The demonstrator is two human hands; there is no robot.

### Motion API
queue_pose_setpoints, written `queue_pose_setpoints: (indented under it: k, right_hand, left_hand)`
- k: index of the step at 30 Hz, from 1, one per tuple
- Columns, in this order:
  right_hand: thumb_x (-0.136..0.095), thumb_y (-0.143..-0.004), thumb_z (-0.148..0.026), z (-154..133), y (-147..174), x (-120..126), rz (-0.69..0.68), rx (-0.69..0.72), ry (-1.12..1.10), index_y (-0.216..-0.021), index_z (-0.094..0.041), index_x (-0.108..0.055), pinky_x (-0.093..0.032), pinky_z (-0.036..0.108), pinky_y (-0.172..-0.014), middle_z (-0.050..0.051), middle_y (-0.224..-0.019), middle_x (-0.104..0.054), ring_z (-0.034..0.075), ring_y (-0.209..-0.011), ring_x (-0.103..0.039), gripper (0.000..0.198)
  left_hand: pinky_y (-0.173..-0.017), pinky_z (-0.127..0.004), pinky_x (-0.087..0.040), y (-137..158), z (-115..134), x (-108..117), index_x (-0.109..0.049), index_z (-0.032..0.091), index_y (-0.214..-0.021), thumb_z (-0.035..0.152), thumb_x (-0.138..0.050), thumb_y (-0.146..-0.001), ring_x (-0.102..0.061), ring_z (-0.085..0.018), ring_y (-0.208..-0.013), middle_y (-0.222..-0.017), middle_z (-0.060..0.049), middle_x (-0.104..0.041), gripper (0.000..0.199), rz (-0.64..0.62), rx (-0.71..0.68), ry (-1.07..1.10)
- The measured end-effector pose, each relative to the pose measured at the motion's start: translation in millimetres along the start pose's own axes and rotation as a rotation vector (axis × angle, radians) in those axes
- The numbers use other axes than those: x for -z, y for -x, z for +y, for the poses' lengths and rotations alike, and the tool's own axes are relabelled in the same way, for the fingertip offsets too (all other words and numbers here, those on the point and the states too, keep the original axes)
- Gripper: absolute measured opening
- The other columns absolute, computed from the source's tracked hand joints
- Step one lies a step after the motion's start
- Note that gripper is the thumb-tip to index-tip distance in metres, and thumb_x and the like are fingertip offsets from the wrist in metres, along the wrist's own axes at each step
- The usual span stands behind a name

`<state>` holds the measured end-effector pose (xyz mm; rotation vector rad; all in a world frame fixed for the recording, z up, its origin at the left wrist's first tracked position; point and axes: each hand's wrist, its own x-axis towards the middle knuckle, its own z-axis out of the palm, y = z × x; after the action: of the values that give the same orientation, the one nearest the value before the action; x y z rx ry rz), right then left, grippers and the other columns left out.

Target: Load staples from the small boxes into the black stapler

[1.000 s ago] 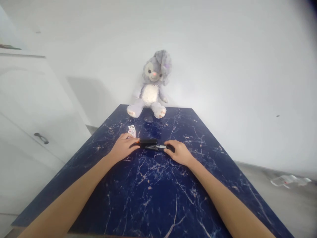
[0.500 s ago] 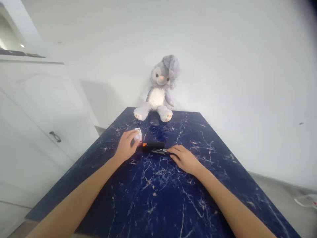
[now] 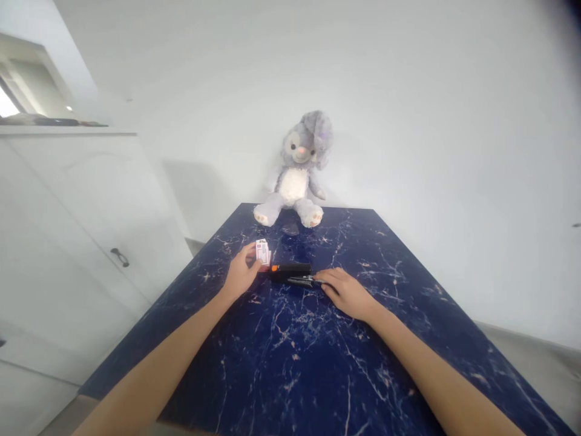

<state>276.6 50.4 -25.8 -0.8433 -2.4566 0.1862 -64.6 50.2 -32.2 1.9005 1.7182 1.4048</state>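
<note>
My left hand (image 3: pixel 242 272) pinches a small white box with red print (image 3: pixel 262 251) between thumb and fingers. Beneath it a red-and-white piece shows, touching the table; whether it is part of the same box I cannot tell. Just to the right lies a black stapler (image 3: pixel 293 270) with an orange spot at its left end and a strip of bare metal along its near side. Fingers of my right hand (image 3: pixel 342 290) close on the stapler's right end, and they hide that end. Both hands rest low over the dark blue marbled table (image 3: pixel 290 357).
A grey plush toy (image 3: pixel 294 184) with a cream belly sits at the table's far edge, against the white wall (image 3: pixel 431 121). To the left stands a white cabinet (image 3: pixel 77 212) with dark handles. The table's side edges narrow toward the back.
The white box in my left hand now stands more upright and shows its printed face, with the red-and-white piece below it. My right hand stays on the stapler. The view has shifted slightly.
</note>
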Motion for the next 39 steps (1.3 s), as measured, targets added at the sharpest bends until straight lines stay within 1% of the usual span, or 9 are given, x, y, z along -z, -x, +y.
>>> queue_pose_setpoints:
  k: [6, 10, 12, 16, 21, 26, 32, 36, 39]
  right_hand:
    - [-0.041, -0.098, -0.017, -5.9, -0.5, 4.2, -0.036, 0.036, 0.107, -0.126, -0.025, -0.060, -0.052, 0.043, -0.095, 0.008, -0.127, -0.063, 0.024, -0.108, -0.061, 0.035]
    - [-0.043, -0.099, -0.020, -6.6, -0.4, 2.3, -0.004, 0.019, 0.096, -0.121, -0.026, -0.063, -0.051, 0.042, -0.096, 0.007, -0.122, -0.066, 0.023, -0.108, -0.062, 0.030]
    - [-0.043, -0.100, -0.025, -6.0, -0.3, 1.0, 0.036, -0.016, 0.046, -0.117, -0.025, -0.064, -0.051, 0.041, -0.096, 0.006, -0.118, -0.068, 0.023, -0.107, -0.063, 0.027]
    - [-0.045, -0.101, -0.035, -3.5, 0.7, 0.4, 0.147, -0.158, -0.054, -0.109, -0.024, -0.067, -0.053, 0.038, -0.088, 0.005, -0.104, -0.072, 0.022, -0.095, -0.067, 0.026]
    - [-0.048, -0.099, -0.042, 7.4, 2.2, 0.8, 0.281, -0.345, -0.223, -0.102, -0.024, -0.069, -0.052, 0.038, -0.089, 0.005, -0.104, -0.073, 0.023, -0.094, -0.068, 0.028]
    - [-0.051, -0.095, -0.047, 22.9, 2.4, -1.1, 0.372, -0.507, -0.414, -0.109, -0.022, -0.067, -0.054, 0.040, -0.086, 0.007, -0.104, -0.074, 0.023, -0.085, -0.070, 0.033]
    - [-0.051, -0.092, -0.046, 33.4, 0.6, -3.1, 0.344, -0.572, -0.396, -0.105, -0.021, -0.070, -0.054, 0.040, -0.083, 0.007, -0.096, -0.075, 0.023, -0.080, -0.070, 0.034]
    - [-0.049, -0.093, -0.043, 35.2, 3.7, -4.9, 0.385, -0.639, -0.316, -0.106, -0.021, -0.070, -0.054, 0.039, -0.080, 0.006, -0.098, -0.075, 0.023, -0.078, -0.070, 0.033]
    - [-0.047, -0.095, -0.038, 29.4, 8.3, -5.7, 0.447, -0.628, -0.138, -0.107, -0.022, -0.070, -0.052, 0.041, -0.084, 0.007, -0.099, -0.075, 0.025, -0.086, -0.069, 0.030]
  left_hand:
    - [-0.079, -0.035, -0.059, 0.1, -3.8, 2.8, -0.049, 0.020, -0.136, 0.024, -0.055, -0.088, -0.070, -0.020, -0.093, -0.113, -0.011, -0.068, 0.049, 0.247, 0.110, 0.183]
    - [-0.054, -0.028, -0.057, -2.7, -5.3, 4.4, -0.049, 0.020, -0.134, 0.028, -0.054, -0.088, -0.069, -0.019, -0.077, -0.106, -0.010, -0.067, 0.047, 0.264, 0.223, 0.302]
    - [-0.051, -0.027, -0.056, -4.3, -6.8, 3.9, -0.049, 0.019, -0.133, 0.028, -0.055, -0.086, -0.069, -0.019, -0.076, -0.106, -0.011, -0.066, 0.048, 0.267, 0.264, 0.356]
    - [-0.060, -0.028, -0.056, -7.6, -13.5, 6.6, -0.052, 0.020, -0.131, 0.028, -0.056, -0.086, -0.069, -0.018, -0.079, -0.104, -0.009, -0.067, 0.046, 0.276, 0.252, 0.292]
    - [-0.083, -0.042, -0.054, -12.3, -23.9, 20.4, -0.056, 0.018, -0.129, 0.029, -0.060, -0.083, -0.068, -0.025, -0.086, -0.092, -0.008, -0.071, 0.047, 0.191, 0.272, -0.120]
    - [-0.096, -0.059, -0.043, -4.1, -15.3, 15.0, -0.064, 0.015, -0.125, 0.033, -0.054, -0.090, -0.054, -0.039, -0.117, -0.125, -0.021, -0.063, 0.041, 0.124, 0.028, -0.588]
    - [-0.103, -0.058, -0.039, 4.8, 2.3, -10.4, -0.074, 0.019, -0.105, 0.043, -0.052, -0.093, -0.050, -0.036, -0.124, -0.126, -0.014, -0.065, 0.035, -0.035, -0.159, -0.531]
    - [-0.105, -0.051, -0.041, 1.1, 6.8, -6.1, -0.075, 0.020, -0.097, 0.033, -0.055, -0.091, -0.062, -0.027, -0.109, -0.108, -0.010, -0.074, 0.025, -0.063, -0.183, -0.392]
    - [-0.102, -0.050, -0.044, 1.1, 9.6, -0.3, -0.074, 0.020, -0.099, 0.032, -0.059, -0.088, -0.059, -0.029, -0.114, -0.105, -0.009, -0.074, 0.022, -0.047, -0.155, -0.322]
